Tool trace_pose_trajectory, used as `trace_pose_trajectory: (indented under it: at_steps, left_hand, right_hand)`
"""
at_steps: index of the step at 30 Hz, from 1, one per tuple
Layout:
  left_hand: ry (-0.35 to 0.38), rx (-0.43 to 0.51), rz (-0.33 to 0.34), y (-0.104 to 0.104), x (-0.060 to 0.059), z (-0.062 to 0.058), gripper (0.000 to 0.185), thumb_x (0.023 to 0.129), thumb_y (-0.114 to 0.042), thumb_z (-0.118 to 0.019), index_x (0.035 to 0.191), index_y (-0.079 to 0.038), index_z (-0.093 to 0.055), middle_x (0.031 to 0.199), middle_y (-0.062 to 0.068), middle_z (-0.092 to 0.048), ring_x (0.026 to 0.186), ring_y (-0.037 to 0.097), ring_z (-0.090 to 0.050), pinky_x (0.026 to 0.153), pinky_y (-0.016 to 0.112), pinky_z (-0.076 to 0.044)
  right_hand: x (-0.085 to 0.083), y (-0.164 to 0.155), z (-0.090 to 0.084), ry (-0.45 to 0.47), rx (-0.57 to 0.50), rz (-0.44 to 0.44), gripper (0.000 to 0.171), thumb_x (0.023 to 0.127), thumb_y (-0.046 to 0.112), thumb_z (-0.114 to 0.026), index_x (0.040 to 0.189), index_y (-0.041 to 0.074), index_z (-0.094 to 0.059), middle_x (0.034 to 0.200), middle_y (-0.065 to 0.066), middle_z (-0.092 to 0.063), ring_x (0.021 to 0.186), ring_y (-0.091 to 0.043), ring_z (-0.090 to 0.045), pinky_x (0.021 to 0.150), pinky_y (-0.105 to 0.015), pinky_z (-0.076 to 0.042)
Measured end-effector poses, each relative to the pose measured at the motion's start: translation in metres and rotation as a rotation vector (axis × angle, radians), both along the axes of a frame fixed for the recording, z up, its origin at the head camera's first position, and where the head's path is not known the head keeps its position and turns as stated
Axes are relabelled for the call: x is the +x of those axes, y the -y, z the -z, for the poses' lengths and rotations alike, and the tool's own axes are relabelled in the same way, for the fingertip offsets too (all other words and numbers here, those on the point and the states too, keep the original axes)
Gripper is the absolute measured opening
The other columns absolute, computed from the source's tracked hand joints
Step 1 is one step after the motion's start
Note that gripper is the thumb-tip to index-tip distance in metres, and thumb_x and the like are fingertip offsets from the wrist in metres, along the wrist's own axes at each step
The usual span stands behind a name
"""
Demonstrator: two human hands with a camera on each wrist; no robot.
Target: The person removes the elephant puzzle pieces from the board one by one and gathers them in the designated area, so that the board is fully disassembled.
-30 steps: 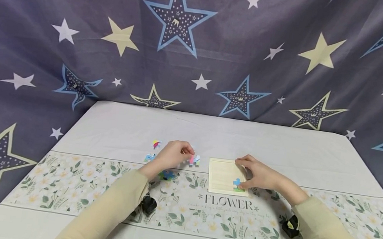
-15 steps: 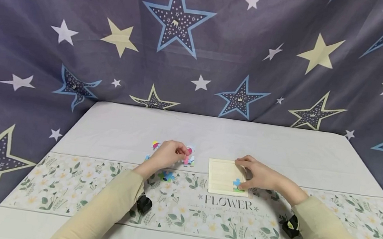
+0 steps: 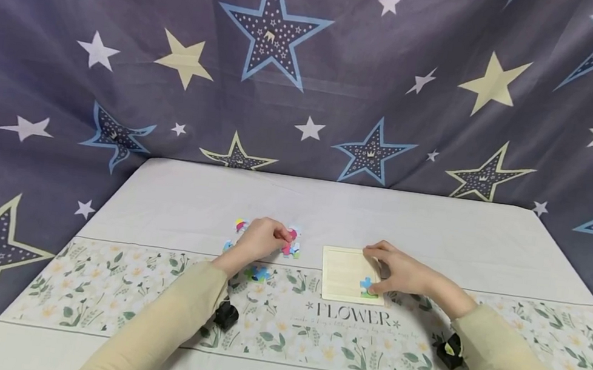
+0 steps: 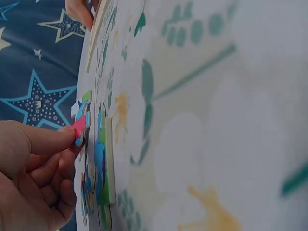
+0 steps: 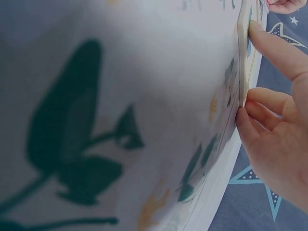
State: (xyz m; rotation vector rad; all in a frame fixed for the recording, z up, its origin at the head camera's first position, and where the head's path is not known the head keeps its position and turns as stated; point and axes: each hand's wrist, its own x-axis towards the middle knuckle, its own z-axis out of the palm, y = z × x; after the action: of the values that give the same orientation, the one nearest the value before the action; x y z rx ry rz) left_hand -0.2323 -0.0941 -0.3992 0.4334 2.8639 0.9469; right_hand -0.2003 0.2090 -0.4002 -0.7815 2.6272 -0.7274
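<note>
My left hand (image 3: 260, 236) pinches a pink and blue jigsaw piece (image 4: 81, 127) between thumb and index finger, just above the table's far half. A red-marked jigsaw piece (image 3: 293, 232) lies right by its fingertips. To the right, my right hand (image 3: 402, 270) holds a square wooden puzzle tray (image 3: 342, 269) by its right side. In the right wrist view the thumb lies over the tray's face and the other fingers meet its edge. A blue and green jigsaw piece (image 3: 366, 283) sits in the tray's near right corner, partly under the thumb.
More loose jigsaw pieces surround the left hand: a red and yellow one (image 3: 240, 225), a blue one (image 3: 228, 244) half hidden by the hand, and blue-green ones (image 3: 259, 273) by the wrist. A flowered band (image 3: 322, 340) crosses the white tablecloth. A starry curtain (image 3: 307, 88) hangs behind.
With the pink jigsaw piece in its grip, my left hand has shifted a little left, and the red-marked piece behind it now shows. My right hand and the tray have stayed put.
</note>
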Motion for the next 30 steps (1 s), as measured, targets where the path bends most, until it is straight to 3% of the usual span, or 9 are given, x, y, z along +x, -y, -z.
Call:
trace_pose_trajectory:
  at_steps: [17, 30]
  left_hand:
    - [-0.009, -0.042, -0.058, -0.006, 0.0012, 0.0021, 0.004, 0.075, -0.013, -0.062, 0.076, -0.015, -0.066, 0.068, -0.006, -0.058, 0.062, 0.009, -0.05, 0.059, 0.024, -0.04]
    - [0.026, -0.043, -0.071, -0.0073, 0.0011, 0.0008, 0.004, 0.075, -0.013, -0.062, 0.073, -0.015, -0.065, 0.067, -0.006, -0.058, 0.061, 0.01, -0.05, 0.059, 0.025, -0.04]
  right_hand:
    - [-0.0005, 0.0, -0.0002, 0.003, 0.006, 0.001, 0.08, 0.066, 0.037, -0.07, 0.129, 0.004, -0.034, 0.126, -0.009, -0.032, 0.113, -0.024, -0.036, 0.09, -0.042, -0.032]
    - [-0.0012, -0.0005, 0.0012, -0.003, 0.003, 0.004, 0.081, 0.065, 0.04, -0.07, 0.129, 0.005, -0.034, 0.126, -0.009, -0.033, 0.113, -0.024, -0.036, 0.09, -0.042, -0.032]
